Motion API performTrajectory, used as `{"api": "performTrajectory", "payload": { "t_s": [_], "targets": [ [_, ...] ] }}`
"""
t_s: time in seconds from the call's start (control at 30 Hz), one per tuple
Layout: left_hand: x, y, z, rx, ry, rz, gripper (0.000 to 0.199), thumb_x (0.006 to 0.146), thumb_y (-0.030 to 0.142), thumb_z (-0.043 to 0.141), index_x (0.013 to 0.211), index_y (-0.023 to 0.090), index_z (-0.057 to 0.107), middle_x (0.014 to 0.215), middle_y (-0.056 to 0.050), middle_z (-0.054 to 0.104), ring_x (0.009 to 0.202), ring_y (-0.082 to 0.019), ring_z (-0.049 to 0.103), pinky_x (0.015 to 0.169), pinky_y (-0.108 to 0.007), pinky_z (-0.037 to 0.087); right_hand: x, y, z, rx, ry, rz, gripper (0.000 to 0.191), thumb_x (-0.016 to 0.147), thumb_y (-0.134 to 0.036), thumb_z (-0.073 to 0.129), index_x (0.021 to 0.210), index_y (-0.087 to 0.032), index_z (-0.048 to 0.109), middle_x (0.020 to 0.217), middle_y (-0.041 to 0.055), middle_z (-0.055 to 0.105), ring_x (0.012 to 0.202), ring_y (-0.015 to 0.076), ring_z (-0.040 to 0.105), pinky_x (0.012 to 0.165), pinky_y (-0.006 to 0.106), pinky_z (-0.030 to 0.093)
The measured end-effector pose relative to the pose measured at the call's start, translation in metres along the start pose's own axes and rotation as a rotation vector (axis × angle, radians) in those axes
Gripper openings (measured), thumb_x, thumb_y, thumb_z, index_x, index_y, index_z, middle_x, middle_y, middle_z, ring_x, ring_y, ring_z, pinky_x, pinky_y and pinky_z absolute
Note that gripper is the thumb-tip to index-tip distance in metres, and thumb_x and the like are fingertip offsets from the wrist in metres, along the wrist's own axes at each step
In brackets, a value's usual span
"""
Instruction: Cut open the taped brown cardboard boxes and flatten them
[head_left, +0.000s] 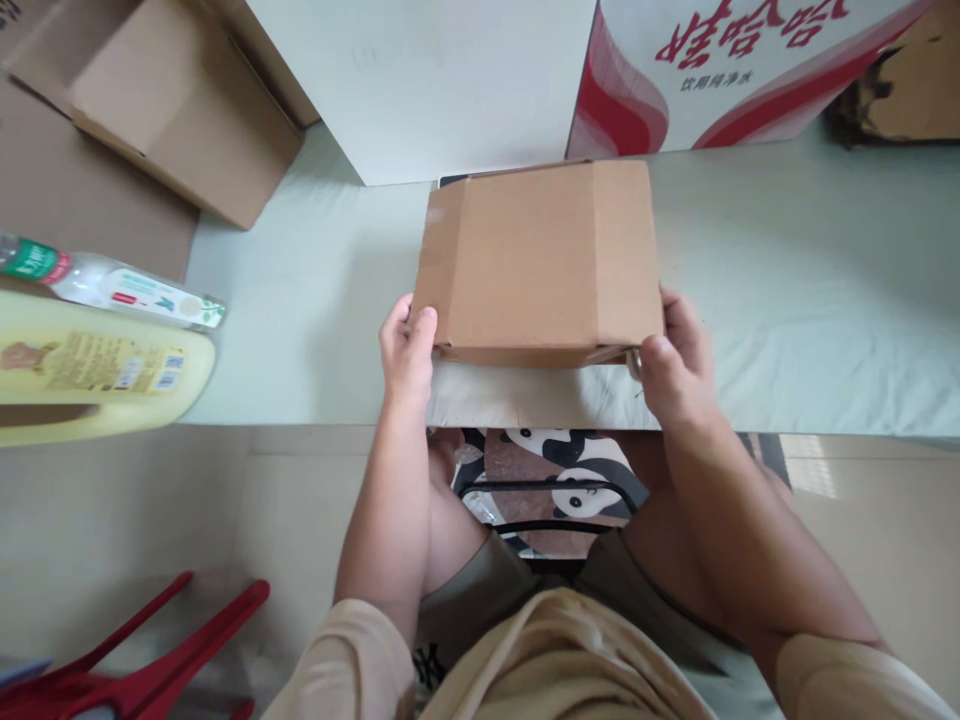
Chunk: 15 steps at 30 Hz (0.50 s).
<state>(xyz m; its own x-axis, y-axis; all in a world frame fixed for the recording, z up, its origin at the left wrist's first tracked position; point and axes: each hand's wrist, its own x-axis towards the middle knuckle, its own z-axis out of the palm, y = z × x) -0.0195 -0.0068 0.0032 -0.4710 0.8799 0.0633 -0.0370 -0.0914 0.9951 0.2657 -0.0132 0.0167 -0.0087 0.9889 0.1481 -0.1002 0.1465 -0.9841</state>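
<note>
A brown cardboard box (pixel 529 265) with its flaps folded down sits in front of me near the front edge of the table. My left hand (pixel 409 345) grips its left near corner, thumb on the outer edge and fingers curled around the side. At the right near corner, my right hand (pixel 679 360) is closed on the box, with some fingers hidden behind it. A small shiny thing shows beside the right thumb, too unclear to name. Behind the box, the edge of a dark flat object peeks out.
The table has a pale green cloth (pixel 780 300). A white carton (pixel 450 90) with a red-printed side stands behind. Open cardboard boxes (pixel 187 110) are at the back left, with a clear bottle (pixel 112 285) and a yellow jug (pixel 105 365) nearer. A red stool (pixel 165 660) stands lower left.
</note>
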Motion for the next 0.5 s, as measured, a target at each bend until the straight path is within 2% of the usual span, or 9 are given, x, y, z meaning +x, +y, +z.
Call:
{"api": "performTrajectory", "payload": {
  "t_s": [0.07,0.13,0.23,0.37,0.43,0.5],
  "targets": [
    [-0.004,0.004,-0.001,0.039,-0.032,-0.037,0.053,0.067,0.067,0.085,0.09,0.021,0.072,0.068,0.002,0.06,0.051,-0.008,0.05,0.04,-0.019,0.034,0.0,-0.001,0.001,0.036,0.06,0.018,0.041,0.082,-0.066,0.073,0.1,-0.029,0.066,0.088,0.002,0.066,0.077,0.0174,0.066,0.061,0.03,0.057],
    [-0.007,0.006,-0.001,0.05,-0.1,-0.071,0.046,0.069,0.061,0.085,0.089,0.022,0.071,0.063,0.004,0.056,0.044,-0.007,0.043,0.036,-0.019,0.025,0.0,-0.002,0.002,0.023,0.121,0.053,0.032,0.085,-0.057,0.073,0.091,-0.027,0.062,0.077,-0.0013,0.057,0.067,0.0129,0.057,0.055,0.025,0.05],
    [-0.005,0.007,-0.001,-0.041,-0.124,-0.059,0.038,0.074,0.057,0.079,0.081,0.021,0.069,0.062,0.003,0.056,0.048,-0.009,0.048,0.04,-0.021,0.033,0.001,-0.007,0.005,0.002,0.233,0.082,0.023,0.087,-0.044,0.07,0.083,-0.025,0.059,0.069,-0.0031,0.046,0.059,0.0106,0.045,0.049,0.022,0.039],
    [0.007,-0.001,-0.002,-0.115,-0.003,-0.149,0.033,0.082,0.053,0.065,0.076,0.021,0.068,0.06,0.001,0.057,0.053,-0.012,0.054,0.049,-0.024,0.042,0.007,-0.02,0.009,0.068,0.42,0.069,0.017,0.079,-0.031,0.062,0.068,-0.022,0.053,0.06,-0.0035,0.037,0.052,0.0102,0.034,0.043,0.024,0.024],
    [0.012,-0.005,-0.005,-0.007,-0.001,-0.181,0.024,0.079,0.045,0.072,0.08,0.021,0.07,0.069,-0.001,0.065,0.064,-0.014,0.062,0.057,-0.023,0.049,0.01,-0.025,0.01,0.08,0.494,0.023,0.015,0.071,-0.029,0.061,0.062,-0.021,0.053,0.057,-0.0035,0.036,0.053,0.0097,0.034,0.046,0.024,0.023],
    [0.013,-0.009,-0.007,0.134,-0.065,-0.119,0.026,0.072,0.037,0.084,0.09,0.022,0.073,0.09,-0.003,0.075,0.084,-0.017,0.07,0.07,-0.025,0.056,0.012,-0.028,0.009,0.08,0.537,-0.019,0.012,0.065,-0.028,0.06,0.059,-0.019,0.055,0.055,-0.0033,0.038,0.054,0.0093,0.035,0.048,0.024,0.023]
  ]
}}
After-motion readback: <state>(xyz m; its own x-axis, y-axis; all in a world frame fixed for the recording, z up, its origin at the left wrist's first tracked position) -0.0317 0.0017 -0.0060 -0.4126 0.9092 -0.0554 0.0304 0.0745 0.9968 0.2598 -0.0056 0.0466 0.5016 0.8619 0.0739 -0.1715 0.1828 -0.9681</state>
